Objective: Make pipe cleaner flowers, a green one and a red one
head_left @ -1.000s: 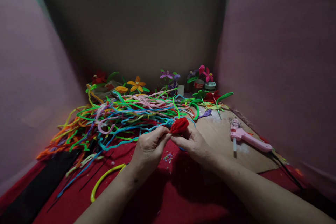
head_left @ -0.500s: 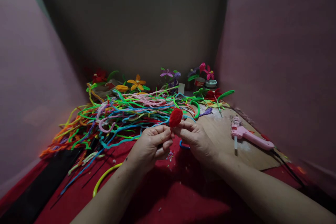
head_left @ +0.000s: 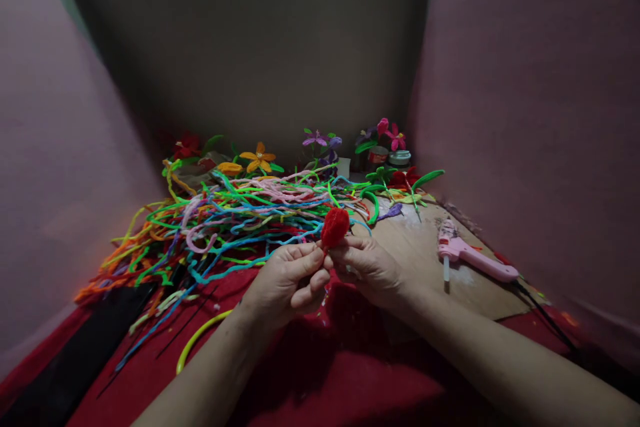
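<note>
A fuzzy red pipe-cleaner flower bud [head_left: 335, 227] stands upright between my two hands, over the red cloth [head_left: 345, 367]. My left hand [head_left: 293, 277] is closed, its thumb and forefinger pinching the narrow base of the bud. From the other side, my right hand [head_left: 370, 267] grips the lower part of the bud with thumb and fingers. My fingers partly hide the base. Just behind the bud spreads a large heap of coloured pipe cleaners [head_left: 260, 197].
A pink glue gun [head_left: 475, 259] with a glue stick and black cord lies on a brown board [head_left: 415, 247] at the right. Finished pipe-cleaner flowers, such as an orange one [head_left: 259, 158], stand along the back. A yellow curved handle [head_left: 195, 340] lies near my left forearm.
My right hand has shifted slightly lower, its fingers more curled at the bud's base. The bud has tilted a little to the right. The whole view has shifted slightly.
</note>
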Tool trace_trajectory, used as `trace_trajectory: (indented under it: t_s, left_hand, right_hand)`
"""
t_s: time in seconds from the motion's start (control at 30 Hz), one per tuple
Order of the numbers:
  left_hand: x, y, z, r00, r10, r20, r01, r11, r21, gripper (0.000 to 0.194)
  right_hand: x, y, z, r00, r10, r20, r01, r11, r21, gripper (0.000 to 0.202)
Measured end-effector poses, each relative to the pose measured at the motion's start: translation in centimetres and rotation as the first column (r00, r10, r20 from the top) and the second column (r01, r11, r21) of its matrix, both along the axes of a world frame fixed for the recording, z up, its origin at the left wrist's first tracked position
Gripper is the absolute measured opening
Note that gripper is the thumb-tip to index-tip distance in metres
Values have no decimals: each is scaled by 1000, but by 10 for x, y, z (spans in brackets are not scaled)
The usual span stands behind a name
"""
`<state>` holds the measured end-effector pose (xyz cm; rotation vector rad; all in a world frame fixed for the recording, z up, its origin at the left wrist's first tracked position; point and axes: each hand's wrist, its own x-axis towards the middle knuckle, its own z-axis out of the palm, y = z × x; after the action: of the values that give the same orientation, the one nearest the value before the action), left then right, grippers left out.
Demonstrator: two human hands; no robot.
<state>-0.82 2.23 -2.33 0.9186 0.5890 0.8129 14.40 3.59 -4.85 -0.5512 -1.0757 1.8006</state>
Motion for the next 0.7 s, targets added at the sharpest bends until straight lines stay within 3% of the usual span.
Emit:
trace_trajectory:
  t_s: [0.23, 0.4, 0.5, 0.53, 0.6, 0.63, 0.7]
  left_hand:
    - [4, -4, 3, 988, 61, -140, -54, 997, 55, 25]
    - [7, -3, 1, 969, 75, -236, -37, 986, 164, 32]
    - [10, -3, -3, 921, 209, -328, -116, 953, 281, 27]
    - [11, -4, -5, 877, 316, -361, -178, 914, 365, 23]
    - [14, -6, -9, 725, 562, -398, -258, 757, 601, 20]
    - [14, -6, -11, 636, 667, -388, -240, 649, 722, 24]
    - [14, -7, -17, 497, 794, -350, -97, 451, 887, 25]
  right_hand:
    - [-3, -1, -3, 996, -47, -70, 41, 996, -75, 19]
    - [-7, -1, -5, 996, -64, -59, 60, 996, -69, 19]
    - [-8, -2, -5, 989, -139, -48, 135, 988, -77, 18]
    - [-9, -2, -4, 984, -174, -43, 170, 982, -81, 18]
    - [-9, -3, -3, 970, -241, -29, 237, 967, -89, 16]
    - [-9, -3, -3, 963, -270, -19, 267, 959, -92, 16]
    - [-10, -4, -3, 950, -312, 11, 311, 946, -90, 15]
